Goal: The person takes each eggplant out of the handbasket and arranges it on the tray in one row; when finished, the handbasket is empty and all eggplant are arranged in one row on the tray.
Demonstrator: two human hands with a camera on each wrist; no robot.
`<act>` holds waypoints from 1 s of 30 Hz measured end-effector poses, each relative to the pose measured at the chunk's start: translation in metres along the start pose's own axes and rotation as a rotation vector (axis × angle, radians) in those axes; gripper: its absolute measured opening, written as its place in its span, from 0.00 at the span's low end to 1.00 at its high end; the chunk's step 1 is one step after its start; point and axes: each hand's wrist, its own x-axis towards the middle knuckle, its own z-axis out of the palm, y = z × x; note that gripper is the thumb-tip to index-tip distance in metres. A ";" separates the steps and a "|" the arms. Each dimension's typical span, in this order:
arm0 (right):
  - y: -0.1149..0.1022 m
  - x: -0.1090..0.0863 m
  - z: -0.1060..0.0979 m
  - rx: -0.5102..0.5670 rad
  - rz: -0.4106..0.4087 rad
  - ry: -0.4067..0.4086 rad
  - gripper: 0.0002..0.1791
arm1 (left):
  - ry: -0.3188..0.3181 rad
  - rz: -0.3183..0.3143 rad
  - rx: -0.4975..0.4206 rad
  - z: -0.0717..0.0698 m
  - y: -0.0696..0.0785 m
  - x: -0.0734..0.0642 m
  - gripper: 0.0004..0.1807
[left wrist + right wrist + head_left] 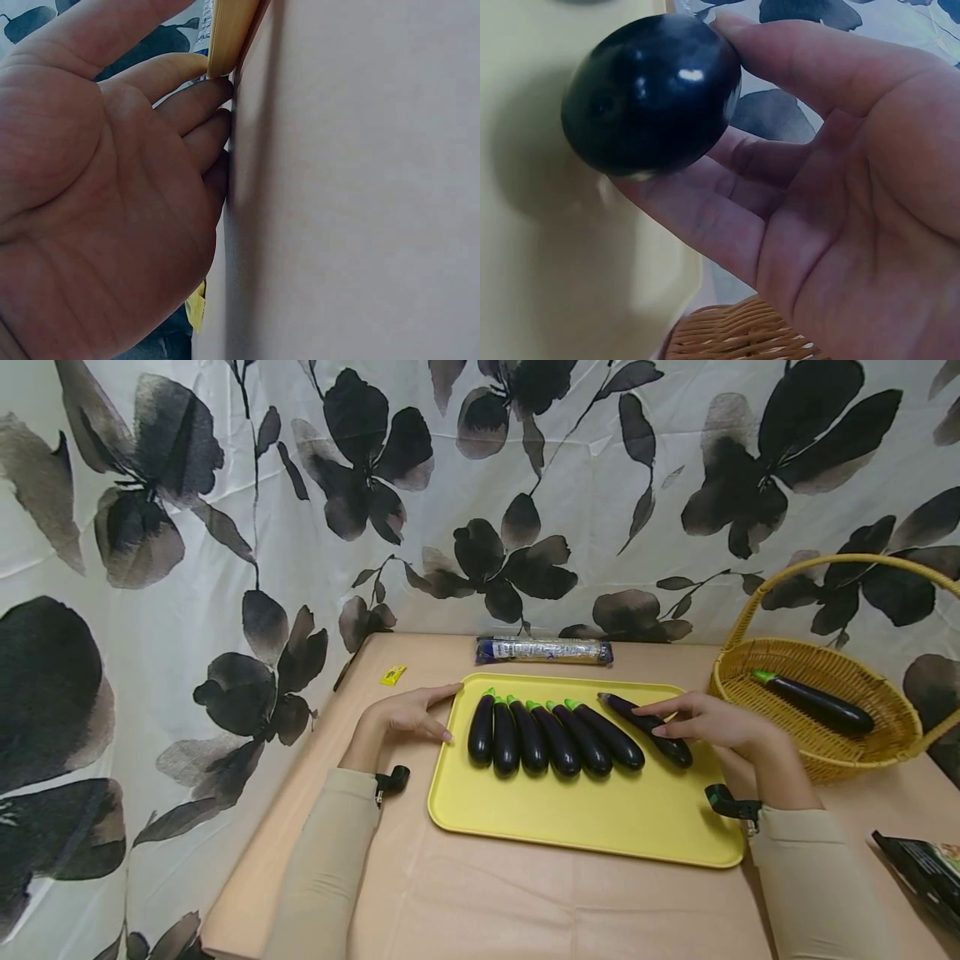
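My right hand (712, 722) pinches an eggplant (613, 703) between thumb and fingers, over the right part of the yellow tray (525, 814). In the right wrist view the rounded dark end of this eggplant (652, 94) shows, with the thumb on one side and fingers on the other. My left hand (405, 714) touches the tray's left rim with extended thumb and index finger; in the left wrist view its other fingers (202, 105) bend against the table beside the rim. Several eggplants (558, 743) with green stem ends lie side by side in a row on the tray.
At the right stands a yellow wicker basket (817, 752) with a tall handle, holding one eggplant (817, 703). Behind the tray lies a silver-and-blue packaged roll (543, 650). A small yellow packet (392, 675) is at the far left, a black packet (918, 864) at the right edge.
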 end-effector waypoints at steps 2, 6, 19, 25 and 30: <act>-0.001 0.000 0.000 0.003 0.009 -0.007 0.27 | -0.001 0.000 -0.004 0.000 0.000 0.001 0.64; -0.001 0.001 0.000 0.037 0.031 -0.030 0.27 | 0.001 0.004 0.008 0.000 -0.001 0.002 0.64; 0.000 0.008 0.002 -0.023 0.024 -0.035 0.30 | -0.001 0.020 0.040 -0.001 -0.001 0.003 0.65; 0.000 0.009 0.003 -0.029 0.029 -0.029 0.30 | -0.001 0.018 0.033 -0.001 -0.002 0.003 0.65; -0.002 0.010 0.004 -0.043 0.017 -0.023 0.31 | -0.001 0.016 0.036 -0.002 -0.001 0.003 0.65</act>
